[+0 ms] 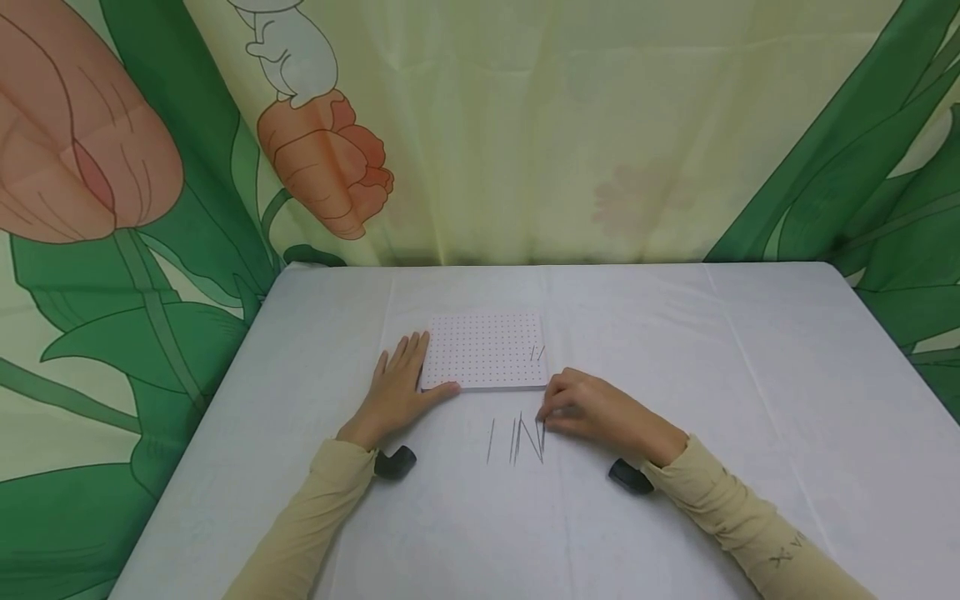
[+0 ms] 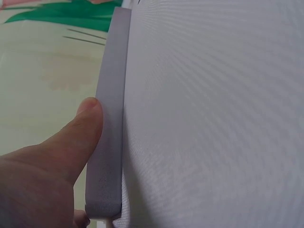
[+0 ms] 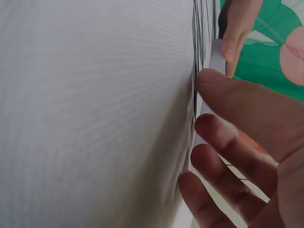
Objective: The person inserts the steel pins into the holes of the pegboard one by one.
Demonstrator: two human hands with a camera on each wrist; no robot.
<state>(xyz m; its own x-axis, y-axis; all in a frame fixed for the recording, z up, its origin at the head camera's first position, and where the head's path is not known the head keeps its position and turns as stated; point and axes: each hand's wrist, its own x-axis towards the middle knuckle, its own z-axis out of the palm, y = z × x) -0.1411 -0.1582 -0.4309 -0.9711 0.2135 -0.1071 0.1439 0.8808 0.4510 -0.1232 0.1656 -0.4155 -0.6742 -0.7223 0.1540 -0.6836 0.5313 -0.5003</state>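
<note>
A white pegboard with rows of small holes lies on the table. Two thin pins stick up near its right edge. My left hand rests with straight fingers along the board's left side; its thumb touches the front edge in the left wrist view. In front of the board, several loose thin dark pins lie on the cloth. My right hand is at the rightmost pins, thumb and curled fingertips pinching the upper end of one. In the right wrist view, the thumb partly hides this contact.
White cloth covers the table. A patterned curtain hangs behind its back edge. Black wrist devices sit under both wrists.
</note>
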